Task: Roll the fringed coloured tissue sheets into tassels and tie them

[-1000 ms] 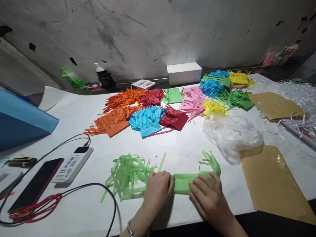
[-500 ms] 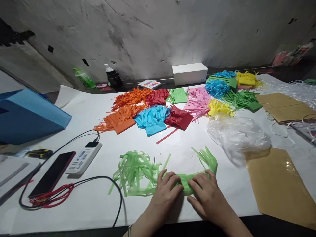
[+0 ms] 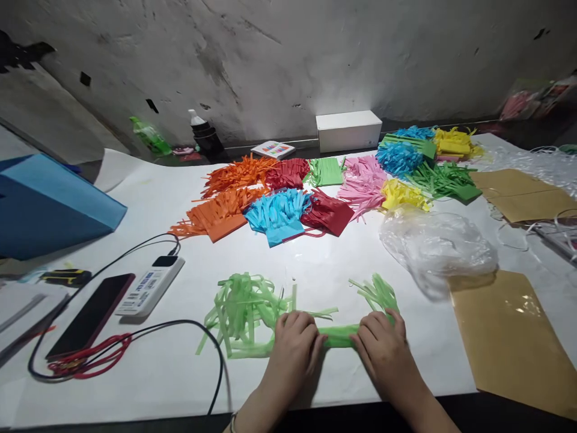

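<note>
A light green tissue-paper fringe (image 3: 339, 337) lies across the white-covered table near the front edge, with a flat band in the middle and loose strips at both ends. My left hand (image 3: 295, 343) is closed on the band's left part, beside a tangled heap of green strips (image 3: 246, 307). Closed on its right part is my right hand (image 3: 383, 343), and a tuft of strips (image 3: 376, 291) sticks up past its fingers. Between the two hands a short stretch of the band shows. My fingertips partly hide the paper's edges.
Colored paper fringes (image 3: 277, 216) lie in rows behind. At right are a clear plastic bag (image 3: 442, 246) and a brown envelope (image 3: 509, 337). A power bank (image 3: 151, 285), a phone (image 3: 92, 316) and a looping black cable (image 3: 198, 325) lie at left. A white box (image 3: 348, 132) stands by the wall.
My hands have moved apart along the green band, the left one leftward and the right one rightward. More of the band shows between them. The camera view has shifted slightly.
</note>
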`<state>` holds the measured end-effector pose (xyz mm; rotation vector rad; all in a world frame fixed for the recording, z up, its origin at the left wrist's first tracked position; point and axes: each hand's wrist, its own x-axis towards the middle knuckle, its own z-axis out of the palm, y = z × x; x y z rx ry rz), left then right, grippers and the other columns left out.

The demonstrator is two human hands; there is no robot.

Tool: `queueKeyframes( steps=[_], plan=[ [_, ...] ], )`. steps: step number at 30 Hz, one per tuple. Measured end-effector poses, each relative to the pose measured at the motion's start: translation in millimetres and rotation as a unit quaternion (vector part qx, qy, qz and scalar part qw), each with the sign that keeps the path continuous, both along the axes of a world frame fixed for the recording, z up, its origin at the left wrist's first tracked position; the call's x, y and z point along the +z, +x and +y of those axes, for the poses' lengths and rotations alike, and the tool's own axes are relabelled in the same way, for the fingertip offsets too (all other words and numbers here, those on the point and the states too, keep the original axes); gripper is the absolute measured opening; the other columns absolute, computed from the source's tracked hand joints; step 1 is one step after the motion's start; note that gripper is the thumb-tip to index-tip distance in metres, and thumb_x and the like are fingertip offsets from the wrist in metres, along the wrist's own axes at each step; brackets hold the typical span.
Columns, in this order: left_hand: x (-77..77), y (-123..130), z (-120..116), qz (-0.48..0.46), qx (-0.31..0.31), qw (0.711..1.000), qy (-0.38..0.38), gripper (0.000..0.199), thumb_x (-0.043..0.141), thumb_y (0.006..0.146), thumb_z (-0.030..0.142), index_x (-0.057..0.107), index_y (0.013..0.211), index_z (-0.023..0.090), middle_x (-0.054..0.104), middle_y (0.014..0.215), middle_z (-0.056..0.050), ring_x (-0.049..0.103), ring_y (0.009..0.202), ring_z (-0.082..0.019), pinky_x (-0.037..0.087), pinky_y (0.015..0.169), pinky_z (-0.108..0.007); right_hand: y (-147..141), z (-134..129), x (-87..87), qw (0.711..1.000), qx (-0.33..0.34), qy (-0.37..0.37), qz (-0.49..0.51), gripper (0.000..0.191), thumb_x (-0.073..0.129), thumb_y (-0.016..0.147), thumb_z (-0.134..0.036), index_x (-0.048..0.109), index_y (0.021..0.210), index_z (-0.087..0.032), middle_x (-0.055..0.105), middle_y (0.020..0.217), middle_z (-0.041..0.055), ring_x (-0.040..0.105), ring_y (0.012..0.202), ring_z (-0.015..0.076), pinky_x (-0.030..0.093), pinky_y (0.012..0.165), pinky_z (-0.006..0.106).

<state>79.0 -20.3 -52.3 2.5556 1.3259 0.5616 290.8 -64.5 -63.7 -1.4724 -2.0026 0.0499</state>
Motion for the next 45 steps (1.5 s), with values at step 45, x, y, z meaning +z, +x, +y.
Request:
queueKeyframes(
  steps=[45],
  plan=[
    [3.0, 7.0, -1.7, 0.035, 0.001, 0.999, 0.016, 0.017, 0.057, 0.088, 0.004, 0.062, 0.088, 0.021, 0.066, 0.096, -0.003, 0.056, 0.094, -0.024, 0.033, 0.097, -0.051, 4.7, 7.8, 3.1, 0.997, 0.014, 0.046, -0.064, 0.027, 0.039, 0.097, -0.006, 0.062, 0.093, -0.018, 0.062, 0.094, 0.0077, 0.055, 0.094, 0.0232, 0.036, 0.098, 0.049]
  ],
)
